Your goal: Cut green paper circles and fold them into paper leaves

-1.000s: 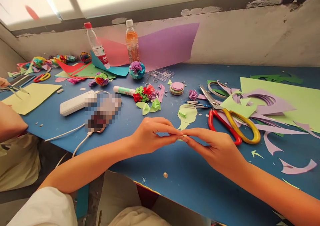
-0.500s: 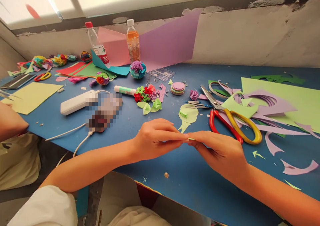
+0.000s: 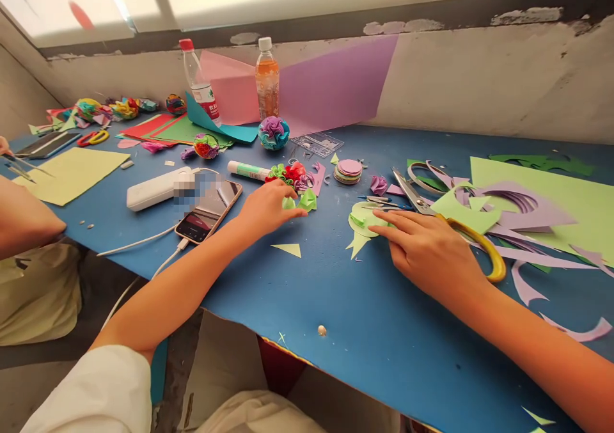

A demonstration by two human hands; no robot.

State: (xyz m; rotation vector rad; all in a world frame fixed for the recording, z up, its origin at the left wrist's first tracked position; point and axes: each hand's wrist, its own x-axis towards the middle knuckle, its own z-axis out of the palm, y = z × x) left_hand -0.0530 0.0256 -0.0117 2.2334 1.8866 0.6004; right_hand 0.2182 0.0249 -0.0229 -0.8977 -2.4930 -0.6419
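Observation:
My left hand (image 3: 268,209) is over the left part of the table, fingers apart and bent downward, beside folded light green paper pieces (image 3: 307,200) and partly covering them. My right hand (image 3: 426,244) has its fingers stretched out over the edge of light green paper discs (image 3: 362,222); I see nothing held in it. Just beyond its fingertips lie thin pointed tools (image 3: 384,201), partly covered. A light green paper triangle (image 3: 289,249) lies between my hands. Scissors (image 3: 489,247) with a yellow handle loop lie behind my right hand, which hides their other loop.
A glue stick (image 3: 248,171), ruffled paper flowers (image 3: 273,132) and stacked paper circles (image 3: 348,171) lie farther back. Purple paper scraps (image 3: 522,203) spread at right. At left are a phone (image 3: 211,212), a white power bank (image 3: 156,188) with cables, and another person's arm (image 3: 29,219).
My hands were together, pinching a small light green piece; now they are apart. The left moved up toward the green pieces, the right up over the discs. The triangle now shows.

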